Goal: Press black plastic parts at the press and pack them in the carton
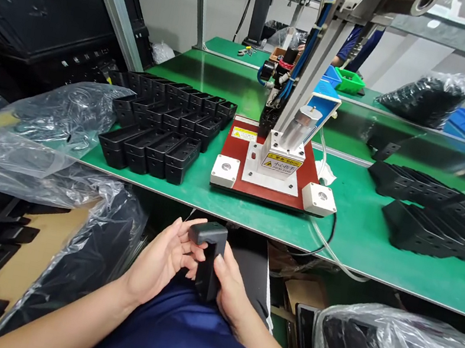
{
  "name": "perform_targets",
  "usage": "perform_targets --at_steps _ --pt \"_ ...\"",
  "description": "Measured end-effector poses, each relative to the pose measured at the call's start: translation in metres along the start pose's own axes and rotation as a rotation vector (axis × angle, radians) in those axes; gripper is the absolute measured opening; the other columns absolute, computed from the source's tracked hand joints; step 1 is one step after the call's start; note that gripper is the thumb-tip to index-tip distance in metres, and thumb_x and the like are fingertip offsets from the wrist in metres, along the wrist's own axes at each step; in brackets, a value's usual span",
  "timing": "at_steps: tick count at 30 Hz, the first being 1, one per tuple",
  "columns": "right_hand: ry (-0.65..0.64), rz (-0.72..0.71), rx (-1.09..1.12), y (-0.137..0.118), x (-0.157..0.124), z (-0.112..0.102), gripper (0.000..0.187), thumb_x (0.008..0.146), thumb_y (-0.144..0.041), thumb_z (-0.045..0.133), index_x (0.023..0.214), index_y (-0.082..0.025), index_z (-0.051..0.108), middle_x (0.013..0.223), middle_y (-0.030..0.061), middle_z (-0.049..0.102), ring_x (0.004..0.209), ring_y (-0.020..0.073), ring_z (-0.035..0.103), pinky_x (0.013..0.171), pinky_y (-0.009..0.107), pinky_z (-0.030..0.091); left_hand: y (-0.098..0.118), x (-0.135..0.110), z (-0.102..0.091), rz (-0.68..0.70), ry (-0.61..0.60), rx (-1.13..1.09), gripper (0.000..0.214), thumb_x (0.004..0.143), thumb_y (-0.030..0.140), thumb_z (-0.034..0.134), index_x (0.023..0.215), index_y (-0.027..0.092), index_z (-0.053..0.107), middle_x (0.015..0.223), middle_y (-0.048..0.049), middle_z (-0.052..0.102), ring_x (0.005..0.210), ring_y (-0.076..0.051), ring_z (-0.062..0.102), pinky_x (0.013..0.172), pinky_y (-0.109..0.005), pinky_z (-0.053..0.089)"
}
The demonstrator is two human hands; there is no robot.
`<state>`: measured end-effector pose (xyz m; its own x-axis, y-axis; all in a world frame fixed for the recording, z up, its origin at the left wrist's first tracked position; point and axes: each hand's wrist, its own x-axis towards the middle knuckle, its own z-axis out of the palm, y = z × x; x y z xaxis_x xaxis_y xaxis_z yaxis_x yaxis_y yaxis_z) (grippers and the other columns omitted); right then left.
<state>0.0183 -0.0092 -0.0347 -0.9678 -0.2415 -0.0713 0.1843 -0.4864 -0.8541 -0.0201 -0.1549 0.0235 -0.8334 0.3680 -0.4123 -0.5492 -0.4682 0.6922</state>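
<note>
A black L-shaped plastic part (211, 266) is held above my lap, in front of the bench edge. My right hand (234, 288) is closed round its right side, with the thumb lying on the near face. My left hand (166, 258) is at its left with the palm turned up and the fingers apart, partly curled. Its fingertips are by the part's projecting upper end, some of them partly hidden behind it. Beyond the hands, a small press (283, 153) stands on a red base plate (231, 181) with two white button boxes.
Rows of black open-topped housings (146, 150) stand on the green bench (197, 192) at left. Stacked black parts (433, 230) lie at right. Plastic-lined boxes flank my lap, with clear plastic film (67, 115) at left. Another person's sleeve (350, 42) shows behind the press.
</note>
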Motion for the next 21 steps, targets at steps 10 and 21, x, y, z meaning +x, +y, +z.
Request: perform_targets --at_steps 10,21 --pt "0.019 0.229 0.319 0.0108 0.004 -0.0028 0.061 0.081 -0.076 0.048 0.091 -0.016 0.056 0.062 0.0039 0.06 0.055 0.0183 0.06 0.052 0.027 0.046 -0.0052 -0.0049 0.0055 0.05 -0.052 0.144 0.071 0.081 0.062 0.056 0.137 0.019 0.047 0.103 -0.0163 0.062 0.08 -0.025 0.061 0.05 -0.031 0.053" --pt "0.113 -0.188 -0.152 0.005 -0.0043 -0.0099 0.059 0.083 -0.051 0.069 0.132 -0.025 0.049 0.128 0.0088 0.056 0.119 0.0247 0.052 0.1 0.039 0.044 -0.0058 -0.0024 0.0022 0.088 -0.055 0.121 0.058 0.081 0.058 0.061 0.126 0.021 0.06 0.111 -0.0117 0.062 0.089 -0.022 0.058 0.066 -0.028 0.053"
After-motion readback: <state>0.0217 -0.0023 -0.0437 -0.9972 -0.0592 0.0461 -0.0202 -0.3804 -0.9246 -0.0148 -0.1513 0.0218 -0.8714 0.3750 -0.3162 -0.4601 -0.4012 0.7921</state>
